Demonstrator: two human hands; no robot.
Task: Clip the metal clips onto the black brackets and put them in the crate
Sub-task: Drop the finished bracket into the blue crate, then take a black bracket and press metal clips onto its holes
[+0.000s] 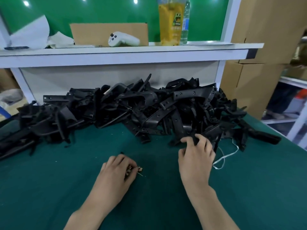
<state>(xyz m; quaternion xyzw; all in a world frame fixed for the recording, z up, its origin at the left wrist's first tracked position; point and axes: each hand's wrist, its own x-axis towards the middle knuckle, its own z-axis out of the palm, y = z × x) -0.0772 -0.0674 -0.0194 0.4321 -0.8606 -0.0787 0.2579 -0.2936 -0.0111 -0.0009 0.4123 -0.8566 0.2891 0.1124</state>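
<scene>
Closest to the lens, low on the green mat (66, 188): left hand (116, 171) curled round a small bunch of metal clips (128, 170), brassy little things, with one more lying just off the fingertips. Probably a handy stock in the palm, to save going back for each one. Further out, right hand (196, 156) at the near edge of the bracket pile (116, 107), fingers and thumb pinching the end of one black bracket (189, 134), seemingly to tug it free of the tangle. Makes sense tbh: clips in one hand, bracket in the other, ready to meet in the middle. As for looks: long curved strips, matte black, plastic by the look of it, with rows of holes, all hooked through each other along the back of the mat, so likely to snag on the way out. Clips too small and blurry to make out any real shape. No crate anywhere in view. Also a loose white string (222, 156) just beside the right hand.
</scene>
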